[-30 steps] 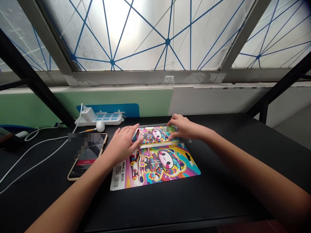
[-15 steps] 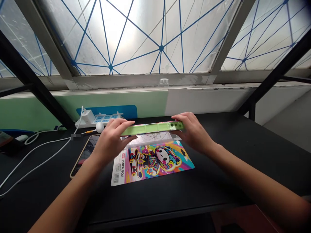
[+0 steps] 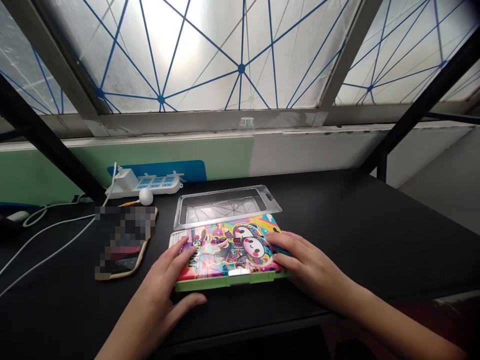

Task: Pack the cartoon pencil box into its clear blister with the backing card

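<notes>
A pencil box (image 3: 225, 255) with a bright cartoon lid and a green base lies flat near the front of the black table (image 3: 356, 225), on top of its printed card. My left hand (image 3: 165, 285) grips the box's left end, fingers on the lid and thumb along the front edge. My right hand (image 3: 307, 265) rests on the right end with its fingers spread over the lid. Just behind the box lies a clear plastic packaging tray (image 3: 225, 205), with nothing in it.
A phone (image 3: 125, 242) lies left of the box. A white power strip (image 3: 144, 182) with a charger and white cables (image 3: 45, 235) sits at the back left. A small clear cup (image 3: 246, 123) stands on the window ledge. Black frame bars slant at both sides.
Both hands lifted the pencil box out of the clear tray, brought it toward me and laid it lid-up on the printed card. The tray stays behind.
</notes>
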Motion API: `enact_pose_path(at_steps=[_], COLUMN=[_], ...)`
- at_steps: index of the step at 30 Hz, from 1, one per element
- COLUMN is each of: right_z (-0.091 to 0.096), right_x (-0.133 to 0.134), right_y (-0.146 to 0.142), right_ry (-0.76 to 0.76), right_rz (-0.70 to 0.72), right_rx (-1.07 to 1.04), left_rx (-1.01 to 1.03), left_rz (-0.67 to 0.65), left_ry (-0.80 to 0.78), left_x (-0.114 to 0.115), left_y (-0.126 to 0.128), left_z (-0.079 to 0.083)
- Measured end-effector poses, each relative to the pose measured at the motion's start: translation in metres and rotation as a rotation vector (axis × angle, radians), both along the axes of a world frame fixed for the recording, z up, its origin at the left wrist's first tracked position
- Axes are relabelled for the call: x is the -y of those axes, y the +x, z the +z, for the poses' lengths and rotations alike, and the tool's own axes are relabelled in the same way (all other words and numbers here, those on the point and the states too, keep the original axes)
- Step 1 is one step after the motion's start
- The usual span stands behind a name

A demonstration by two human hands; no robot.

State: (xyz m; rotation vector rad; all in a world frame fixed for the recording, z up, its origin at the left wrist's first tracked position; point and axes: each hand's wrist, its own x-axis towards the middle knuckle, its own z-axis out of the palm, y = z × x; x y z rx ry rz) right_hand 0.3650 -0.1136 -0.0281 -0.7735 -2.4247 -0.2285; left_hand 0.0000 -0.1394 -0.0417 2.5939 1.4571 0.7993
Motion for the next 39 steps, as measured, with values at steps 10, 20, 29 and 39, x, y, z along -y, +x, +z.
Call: enact_pose_path(at_steps=[10,20,29,39], right_z=[0.005,0.039,0.023,0.005], right_x=[-0.001,-0.047,-0.051,-0.009], right_y=[0.018,0.001,-0.005,0.03], right_ry=[-0.409,-0.631,-0.505,-0.495], right_rz=[-0.087,-0.311,-0.396,-0.122], right_rx=[-0.072,-0.412,-0.539,-0.188], left_rx=[0.164,0.191,0.197,0.248], left_rz=[0.104,0.13,0.154,0.169], left_ry=[-0.184,-0.288,-0.287,-0.301], left_x=[0.0,0.003,0.007,0.003], left_y=[-0.001,0.0,0.002,0.003], left_z=[0.0,-0.001,0.003,0.012])
